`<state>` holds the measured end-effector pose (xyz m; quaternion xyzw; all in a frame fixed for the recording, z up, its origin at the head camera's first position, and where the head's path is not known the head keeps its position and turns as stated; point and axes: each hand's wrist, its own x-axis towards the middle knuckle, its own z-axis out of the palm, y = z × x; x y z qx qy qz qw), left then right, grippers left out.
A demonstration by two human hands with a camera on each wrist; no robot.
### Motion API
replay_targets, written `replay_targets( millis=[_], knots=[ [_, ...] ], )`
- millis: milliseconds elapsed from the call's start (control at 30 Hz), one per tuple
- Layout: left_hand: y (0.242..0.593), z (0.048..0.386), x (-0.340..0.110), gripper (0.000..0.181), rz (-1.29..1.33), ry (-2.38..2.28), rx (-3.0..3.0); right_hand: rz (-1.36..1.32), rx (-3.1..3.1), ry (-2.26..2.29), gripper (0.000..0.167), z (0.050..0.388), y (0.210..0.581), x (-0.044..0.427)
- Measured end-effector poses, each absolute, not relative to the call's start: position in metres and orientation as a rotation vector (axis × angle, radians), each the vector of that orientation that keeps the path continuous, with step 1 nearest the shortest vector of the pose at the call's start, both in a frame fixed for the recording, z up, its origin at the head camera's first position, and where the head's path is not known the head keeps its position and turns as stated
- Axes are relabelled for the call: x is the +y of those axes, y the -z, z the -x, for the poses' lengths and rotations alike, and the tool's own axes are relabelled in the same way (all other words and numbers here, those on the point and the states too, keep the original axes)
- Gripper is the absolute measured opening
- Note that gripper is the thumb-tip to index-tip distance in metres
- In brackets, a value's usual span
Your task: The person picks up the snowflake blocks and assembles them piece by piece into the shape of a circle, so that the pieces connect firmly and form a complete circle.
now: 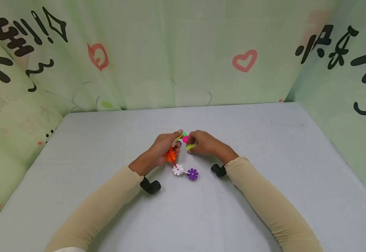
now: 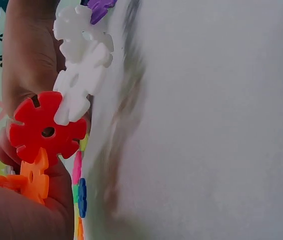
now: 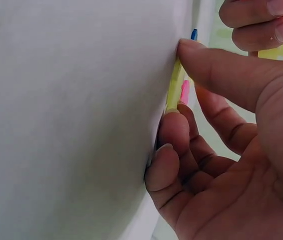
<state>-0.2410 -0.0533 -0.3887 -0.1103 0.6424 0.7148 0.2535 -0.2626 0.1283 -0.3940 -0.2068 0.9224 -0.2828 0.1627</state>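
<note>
A chain of interlocking snowflake discs curves between the hands over the white table. My left hand (image 1: 163, 147) grips the chain's left part, beside an orange disc (image 1: 170, 155). From there a red disc (image 2: 31, 117), white discs (image 2: 76, 82) and a purple disc (image 1: 192, 174) trail toward the front. At the far side a green disc (image 1: 184, 134) and a pink disc (image 1: 185, 139) join on. My right hand (image 1: 203, 142) pinches a yellow disc (image 3: 174, 85) edge-on between thumb and fingers. A blue disc (image 2: 83, 197) shows beyond the left hand; fingers hide some joints.
The white table (image 1: 233, 210) spreads around both hands. A pale green curtain (image 1: 176, 52) with hearts and black lettering hangs behind it and along the sides. Black wrist-worn devices, one by the left sleeve (image 1: 151, 186) and one by the right sleeve (image 1: 218, 170), stick out over the table.
</note>
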Motion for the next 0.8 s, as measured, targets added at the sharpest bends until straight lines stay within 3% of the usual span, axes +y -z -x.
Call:
replay_targets(
  millis=[800],
  knots=[
    [0.3914,0.2359,-0.052,0.052,0.239,-1.928,1.718,0.582,2.619,0.87,0.021,0.261,0.3901,0.1354]
  ],
)
